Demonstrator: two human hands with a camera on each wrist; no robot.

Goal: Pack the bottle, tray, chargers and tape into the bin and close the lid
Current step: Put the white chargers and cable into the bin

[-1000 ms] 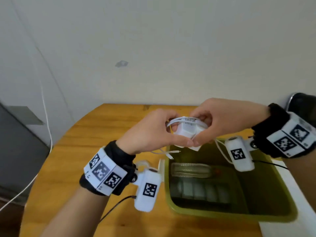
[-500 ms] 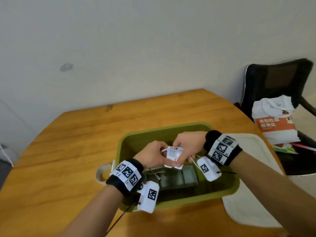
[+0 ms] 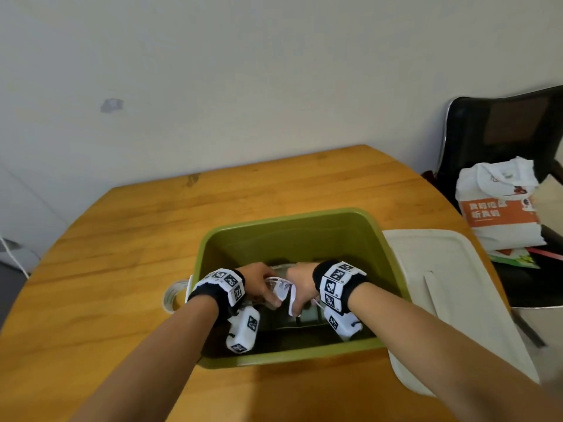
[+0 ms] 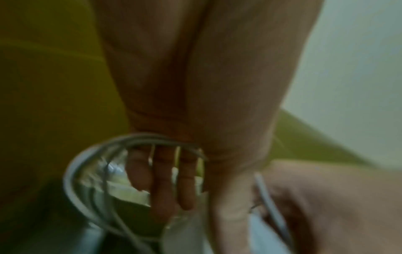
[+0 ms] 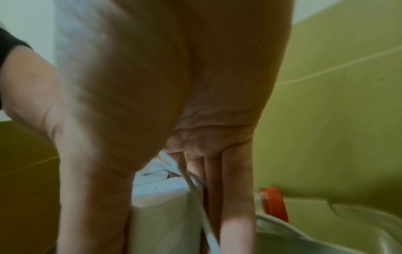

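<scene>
Both hands are down inside the olive-green bin [image 3: 292,226], holding a bundle of white chargers [image 3: 281,290] and their cables just above the bin floor. My left hand [image 3: 268,295] grips the cable side; the looped cable [image 4: 87,173] runs over its fingers [image 4: 163,180]. My right hand [image 3: 300,300] pinches a white charger block [image 5: 161,206] between thumb and fingers. The clear bottle, with its orange cap [image 5: 274,202], lies under the hands beside the clear compartment tray [image 3: 306,319]. The tape roll [image 3: 175,296] sits on the table left of the bin.
The bin's white lid [image 3: 441,300] lies flat on the wooden table [image 3: 137,239], right of the bin. A black chair [image 3: 499,126] with a white and orange bag [image 3: 499,208] stands past the table's right edge. A wall runs behind.
Both hands have carried the chargers from chest height down into the bin, close to the bottle and tray. The head view has swung right and down.
</scene>
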